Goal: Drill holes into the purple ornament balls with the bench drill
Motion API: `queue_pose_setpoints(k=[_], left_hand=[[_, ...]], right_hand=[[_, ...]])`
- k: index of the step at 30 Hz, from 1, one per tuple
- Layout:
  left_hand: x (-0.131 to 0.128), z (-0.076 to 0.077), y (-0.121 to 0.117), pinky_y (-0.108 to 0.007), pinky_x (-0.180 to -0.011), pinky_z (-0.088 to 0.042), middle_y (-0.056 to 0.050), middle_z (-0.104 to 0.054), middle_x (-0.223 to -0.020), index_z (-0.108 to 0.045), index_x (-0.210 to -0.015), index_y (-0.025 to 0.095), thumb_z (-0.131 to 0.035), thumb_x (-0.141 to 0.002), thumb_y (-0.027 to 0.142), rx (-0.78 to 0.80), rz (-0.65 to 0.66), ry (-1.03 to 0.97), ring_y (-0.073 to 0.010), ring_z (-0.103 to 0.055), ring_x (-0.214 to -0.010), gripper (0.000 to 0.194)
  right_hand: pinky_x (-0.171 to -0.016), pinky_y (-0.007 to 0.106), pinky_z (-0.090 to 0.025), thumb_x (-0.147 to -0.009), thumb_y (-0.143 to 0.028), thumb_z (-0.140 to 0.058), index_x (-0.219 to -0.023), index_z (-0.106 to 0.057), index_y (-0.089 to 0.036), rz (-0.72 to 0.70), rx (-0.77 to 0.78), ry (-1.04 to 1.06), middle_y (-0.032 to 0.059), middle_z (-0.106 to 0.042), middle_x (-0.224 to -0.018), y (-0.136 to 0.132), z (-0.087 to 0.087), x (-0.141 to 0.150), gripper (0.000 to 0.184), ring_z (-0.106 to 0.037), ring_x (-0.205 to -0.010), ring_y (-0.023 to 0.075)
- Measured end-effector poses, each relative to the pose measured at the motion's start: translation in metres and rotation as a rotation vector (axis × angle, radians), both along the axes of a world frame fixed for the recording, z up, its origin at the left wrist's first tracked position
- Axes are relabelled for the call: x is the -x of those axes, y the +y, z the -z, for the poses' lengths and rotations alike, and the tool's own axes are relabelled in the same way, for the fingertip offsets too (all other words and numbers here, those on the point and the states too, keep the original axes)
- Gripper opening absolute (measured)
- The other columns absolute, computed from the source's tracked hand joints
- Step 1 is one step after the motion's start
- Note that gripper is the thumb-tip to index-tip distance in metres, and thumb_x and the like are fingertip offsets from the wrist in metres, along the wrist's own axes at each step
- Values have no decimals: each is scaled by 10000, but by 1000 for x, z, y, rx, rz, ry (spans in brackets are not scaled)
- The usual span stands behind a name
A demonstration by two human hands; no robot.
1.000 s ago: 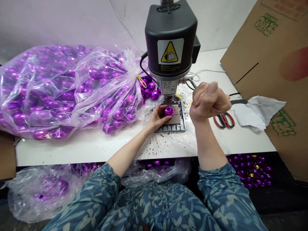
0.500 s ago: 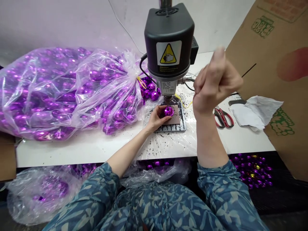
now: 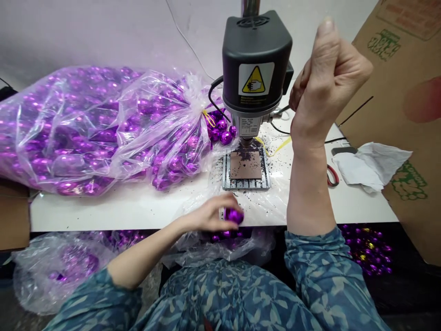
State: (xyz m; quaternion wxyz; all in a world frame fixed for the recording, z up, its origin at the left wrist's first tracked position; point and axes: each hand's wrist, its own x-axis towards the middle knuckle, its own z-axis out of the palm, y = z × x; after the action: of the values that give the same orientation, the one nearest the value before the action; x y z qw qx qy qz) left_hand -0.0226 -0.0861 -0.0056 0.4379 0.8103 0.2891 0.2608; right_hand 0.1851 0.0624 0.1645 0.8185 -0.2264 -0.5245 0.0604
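My left hand (image 3: 215, 214) is at the table's front edge, its thumb and fingers curled round a shiny purple faceted ball (image 3: 233, 215), slightly blurred by motion. Raised beside the black drill press (image 3: 257, 59), my right hand (image 3: 327, 82) is closed in a fist. The press's metal lever (image 3: 283, 111) runs into that fist, which hides its end. Under the chuck (image 3: 246, 141), a brown square board (image 3: 246, 165) with a small dark hole lies on the slotted metal base (image 3: 227, 184), with dark shavings scattered around.
A big clear bag of purple balls (image 3: 113, 124), tied with yellow, fills the left of the table. Loose balls (image 3: 225, 137) lie beside the press. Red-handled scissors (image 3: 332, 175), crumpled white paper (image 3: 365, 163) and a cardboard box (image 3: 389, 105) are at right. Open plastic (image 3: 220, 250) hangs below the edge.
My left hand has carried the ball off the board, toward me to the table's front edge. My right fist appears higher and further right. The view has shifted slightly.
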Motion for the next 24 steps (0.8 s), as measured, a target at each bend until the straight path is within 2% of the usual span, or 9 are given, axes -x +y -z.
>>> queue_pose_setpoints(k=[1, 3, 6, 8, 12, 16, 18, 20, 24], left_hand=[[6, -2, -17, -388, -776, -647, -47, -775, -1068, -790, -1200, 369, -851, -885, 447, -11, 124, 104, -235, -753, -919, 331], [14, -3, -39, -362, -672, -634, -22, -786, -1048, -736, -1328, 454, -872, -860, 449, -73, 236, 220, -223, -752, -836, 487], [19, 1, -31, -373, -706, -659, -3, -805, -1041, -701, -1371, 487, -817, -922, 393, -167, 131, 104, -224, -774, -862, 473], [19, 2, 6, -417, -824, -677, -17, -805, -1063, -735, -1308, 424, -698, -1004, 300, -235, -52, -16, -236, -781, -958, 330], [6, 5, 126, -525, -1052, -593, -104, -749, -1169, -742, -1227, 240, -605, -991, 153, -395, -519, -21, -293, -710, -1126, 286], [-21, 21, 225, -595, -1168, -497, -179, -684, -1224, -754, -1091, 155, -756, -829, 86, -305, -703, 116, -398, -647, -1224, 271], [-29, 30, 249, -631, -1197, -456, -180, -678, -1224, -760, -1016, 159, -807, -718, 26, -239, -735, 168, -427, -616, -1267, 330], [-31, 38, 257, -630, -1201, -448, -155, -690, -1170, -763, -960, 171, -817, -662, 1, -229, -745, 157, -412, -621, -1247, 347], [-16, 41, 242, -459, -1037, -591, -75, -704, -1018, -759, -977, 199, -812, -799, 173, -234, -722, -137, -251, -695, -970, 188]], right_hand=[[-489, 367, -184, -857, -634, -596, -492, -301, -261, -4, 8, 6, -68, -269, -422, -1, -1, 0, 599, -231, -396, 81], [-494, 347, -191, -963, -398, -600, -491, -277, -250, 10, 42, 29, -76, -242, -423, -3, -2, 1, 591, -218, -389, 73], [-498, 325, -196, -1020, -128, -520, -497, -261, -243, 44, 90, 39, -85, -234, -422, -4, -3, 2, 594, -220, -375, 62], [-489, 321, -204, -1020, -218, -551, -515, -263, -247, 51, 92, 33, -84, -242, -430, -4, -2, 2, 581, -235, -374, 62], [-464, 334, -223, -850, -692, -550, -529, -260, -263, 71, 48, 13, -77, -233, -438, -2, 1, 2, 609, -229, -384, 69], [-460, 347, -194, -848, -724, -563, -532, -275, -258, 51, 36, 25, -75, -238, -445, -4, 2, 3, 632, -228, -383, 73], [-466, 345, -189, -911, -643, -562, -525, -275, -247, 69, 59, 9, -73, -247, -441, -7, 1, 4, 624, -232, -382, 71], [-479, 350, -193, -930, -603, -556, -512, -285, -243, 76, 64, -2, -70, -260, -438, -10, 1, 4, 615, -237, -386, 73], [-494, 366, -187, -820, -708, -596, -496, -320, -245, 7, -3, 33, -65, -283, -433, -14, 0, 5, 630, -243, -391, 74]])
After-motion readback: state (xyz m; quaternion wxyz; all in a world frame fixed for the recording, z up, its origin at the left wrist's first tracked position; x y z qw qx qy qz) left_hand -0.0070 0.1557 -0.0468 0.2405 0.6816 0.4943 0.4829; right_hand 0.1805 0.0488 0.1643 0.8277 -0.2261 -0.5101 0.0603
